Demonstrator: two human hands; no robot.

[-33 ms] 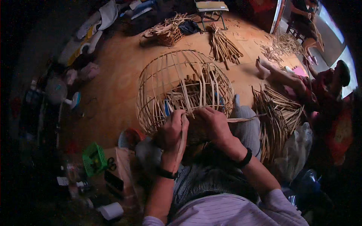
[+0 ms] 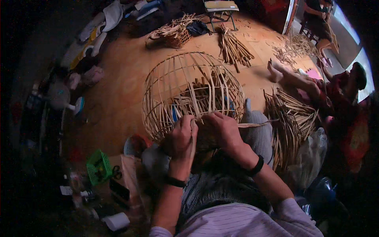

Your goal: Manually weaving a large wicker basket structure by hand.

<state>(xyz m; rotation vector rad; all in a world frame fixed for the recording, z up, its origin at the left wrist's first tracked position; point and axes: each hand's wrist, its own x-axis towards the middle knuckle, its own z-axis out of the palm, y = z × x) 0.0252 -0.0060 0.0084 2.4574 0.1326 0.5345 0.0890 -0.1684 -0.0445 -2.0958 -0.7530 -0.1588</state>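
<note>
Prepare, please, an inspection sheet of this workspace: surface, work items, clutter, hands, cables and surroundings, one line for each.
Surface: tan floor, with loose scraps at upper right.
Work items: openwork basket in the middle; pale strip along the left wrist.
Clutter: green plastic crate, scissors and white cylindrical object at lower left; heap of strips at right.
Hands: left hand and right hand are at the basket's near side, fingers bent; exact grip hidden.
Cables: nothing clearly seen; the edges are dark.
Surroundings: chair at top; two other people at right.

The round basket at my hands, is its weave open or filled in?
Open: the round basket has gaps across its far side, with floor visible through.
</note>
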